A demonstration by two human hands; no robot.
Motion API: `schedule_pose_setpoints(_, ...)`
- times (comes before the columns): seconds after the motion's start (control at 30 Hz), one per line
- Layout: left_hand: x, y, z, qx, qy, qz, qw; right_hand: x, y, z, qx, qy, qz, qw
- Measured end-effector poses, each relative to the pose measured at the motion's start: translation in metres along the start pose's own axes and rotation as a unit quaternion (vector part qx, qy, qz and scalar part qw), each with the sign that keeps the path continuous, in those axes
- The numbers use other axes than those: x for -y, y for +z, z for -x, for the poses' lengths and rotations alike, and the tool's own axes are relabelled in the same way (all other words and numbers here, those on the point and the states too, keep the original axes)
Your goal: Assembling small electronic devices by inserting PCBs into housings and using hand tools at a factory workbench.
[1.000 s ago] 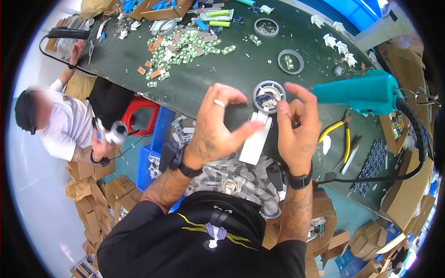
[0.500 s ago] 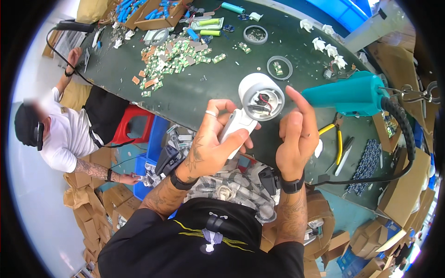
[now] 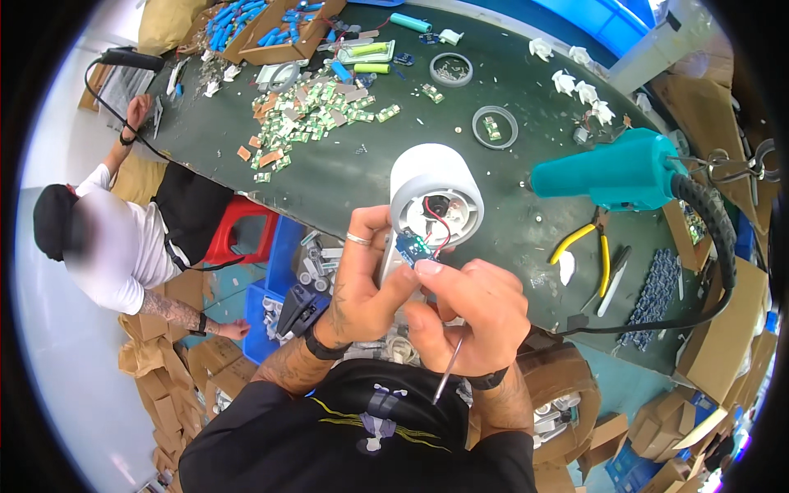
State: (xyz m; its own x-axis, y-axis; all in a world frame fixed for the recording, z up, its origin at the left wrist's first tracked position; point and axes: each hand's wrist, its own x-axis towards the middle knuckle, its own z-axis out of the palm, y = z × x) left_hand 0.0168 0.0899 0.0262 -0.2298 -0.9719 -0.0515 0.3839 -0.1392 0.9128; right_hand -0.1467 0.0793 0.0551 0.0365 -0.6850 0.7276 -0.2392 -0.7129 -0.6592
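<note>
Since half a second ago we have lifted the white cylindrical plastic housing (image 3: 436, 197) closer, open end up. Our left hand (image 3: 366, 283) grips its side; our right hand (image 3: 468, 316) pinches the small blue circuit board (image 3: 408, 246) at its rim, a thin metal rod (image 3: 448, 370) tucked underneath. Steady fingers should spare the red wires. Right of the housing on the dark green worktop (image 3: 345, 177) lie a teal power tool (image 3: 612, 174) and yellow-handled pliers (image 3: 588, 246), neither obstructing.
</note>
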Motion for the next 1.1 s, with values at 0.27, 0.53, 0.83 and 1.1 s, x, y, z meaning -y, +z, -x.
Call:
schedule_pose_setpoints(0.27, -0.023, -0.004, 0.054, -0.062, -0.032, 0.14, 0.988, 0.036, 0.004, 0.007, -0.022, -0.08, -0.09, 0.992)
schedule_pose_setpoints(0.53, -0.049, 0.023, 0.041, -0.009, 0.336, -0.119, 0.934, 0.015, -0.027, 0.038, -0.112, 0.226, -0.048, 0.967)
schedule_pose_setpoints(0.83, -0.054, 0.019, 0.04, 0.07, 0.386, -0.135, 0.91, -0.024, -0.012, 0.05, -0.112, 0.294, -0.021, 0.949)
schedule_pose_setpoints(1.1, -0.087, 0.008, 0.073, 0.111, 0.104, -0.201, 0.968, -0.02, -0.006, 0.049, -0.066, 0.292, 0.02, 0.954)
